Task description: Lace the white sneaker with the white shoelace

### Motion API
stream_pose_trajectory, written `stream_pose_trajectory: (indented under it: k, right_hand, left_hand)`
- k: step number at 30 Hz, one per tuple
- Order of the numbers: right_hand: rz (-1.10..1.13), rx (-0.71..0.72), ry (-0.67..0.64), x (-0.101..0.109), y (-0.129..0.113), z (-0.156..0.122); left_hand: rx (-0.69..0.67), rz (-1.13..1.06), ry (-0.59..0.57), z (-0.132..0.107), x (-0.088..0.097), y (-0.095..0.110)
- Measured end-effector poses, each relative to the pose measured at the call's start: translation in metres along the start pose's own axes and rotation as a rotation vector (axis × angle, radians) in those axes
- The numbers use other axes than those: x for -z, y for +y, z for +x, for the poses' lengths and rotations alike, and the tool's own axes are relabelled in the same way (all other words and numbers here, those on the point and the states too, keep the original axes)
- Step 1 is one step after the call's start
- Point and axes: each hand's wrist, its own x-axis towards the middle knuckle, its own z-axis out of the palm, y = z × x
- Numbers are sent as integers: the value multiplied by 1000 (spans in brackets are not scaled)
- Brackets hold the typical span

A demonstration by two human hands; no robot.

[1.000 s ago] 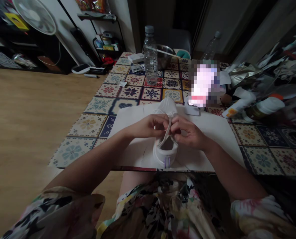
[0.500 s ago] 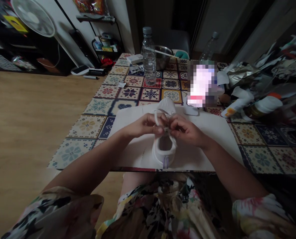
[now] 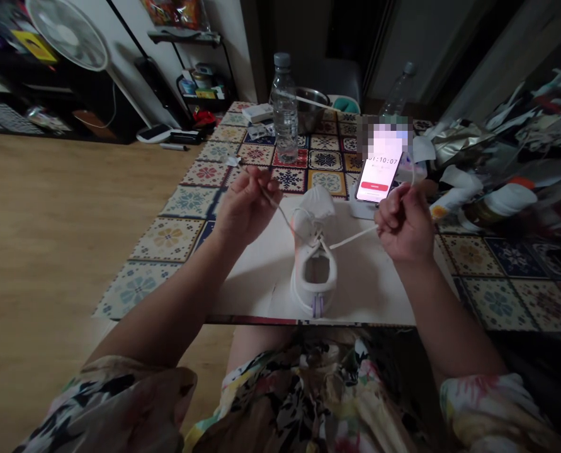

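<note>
A small white shoe (image 3: 314, 261) stands on a white sheet (image 3: 374, 289), heel toward me, toe pointing away. My left hand (image 3: 245, 204) is raised to the left of the shoe, closed in a pinch on one end of the white shoelace (image 3: 280, 211). My right hand (image 3: 405, 220) is up on the right side, fisted round the other lace end (image 3: 353, 238). Both lace ends run taut from the shoe's top out to my hands.
A phone (image 3: 379, 173) with a lit screen leans just behind the shoe. A clear water bottle (image 3: 284, 110) and a metal bowl (image 3: 311, 107) stand farther back on the patterned tablecloth (image 3: 186, 201). Clutter of papers and containers (image 3: 497, 170) fills the right side. A fan (image 3: 67, 31) stands far left.
My hands were together over the shoe's opening working the lace. They have since moved apart to left and right, drawing the two lace ends out taut.
</note>
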Motion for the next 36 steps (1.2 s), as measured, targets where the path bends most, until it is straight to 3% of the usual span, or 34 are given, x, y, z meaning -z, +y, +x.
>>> stream_pose_trajectory:
  k: [2,5,7,10,13,18,21,27,36]
  right_hand:
    - [-14,-4,27,-11,1,-7]
    - [-48,-10,103,-33,1,-20]
    - [-129,61,36,-45,0,-27]
    - [-277,270,-138,-53,-1,-32]
    - [-373,383,-200,-52,0,-34]
    - [-424,375,-172,-53,-3,-35]
    - [-364,297,-142,-56,-7,-36]
    - [-230,147,-22,-58,-6,-37]
    - [-337,360,-120,-57,-4,-33]
  left_hand:
    - [63,-11,-108,-6,-5,-1]
    - [318,38,-393,-19,-19,-4]
    - [445,19,-452,-26,-28,-6]
    - [470,-29,-378,-30,-35,-9]
    - [447,6,-322,-32,-37,-8]
    - [351,126,-273,-36,-41,-2]
    - [260,146,-276,-39,-44,1]
    - [218,152,-283,-42,-44,0]
    - [234,156,-190,-39,-47,-2]
